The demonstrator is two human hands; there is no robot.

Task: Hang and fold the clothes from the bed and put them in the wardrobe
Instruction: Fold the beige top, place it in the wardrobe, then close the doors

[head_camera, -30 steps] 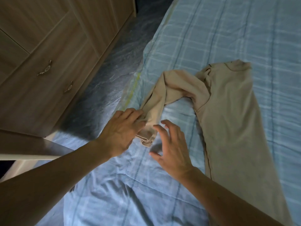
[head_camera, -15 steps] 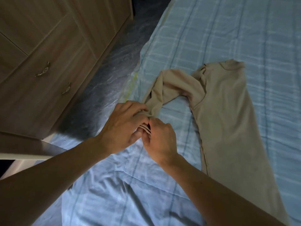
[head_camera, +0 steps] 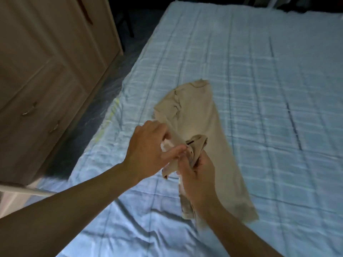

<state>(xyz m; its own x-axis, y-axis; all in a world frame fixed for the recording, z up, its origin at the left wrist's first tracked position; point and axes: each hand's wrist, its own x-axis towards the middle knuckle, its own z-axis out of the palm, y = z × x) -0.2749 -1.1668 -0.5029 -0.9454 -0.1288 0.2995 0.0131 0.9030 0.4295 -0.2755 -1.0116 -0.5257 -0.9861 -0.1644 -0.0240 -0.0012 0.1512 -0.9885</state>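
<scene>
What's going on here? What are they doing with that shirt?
Someone is sorting out a beige long-sleeved top on the blue checked bed. Both hands have hold of one sleeve: the left hand pinches it and the right hand grips the bunched cuff end, lifted over the top's body. The rest of the top lies flat on the bed, not yet folded. The wooden wardrobe stands to the left.

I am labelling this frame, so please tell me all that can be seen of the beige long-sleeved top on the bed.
The beige long-sleeved top looks like soft fabric. Its body lies flat on the light blue checked bedsheet, collar farthest from the person. The left hand and right hand both grip its bunched sleeve.
</scene>
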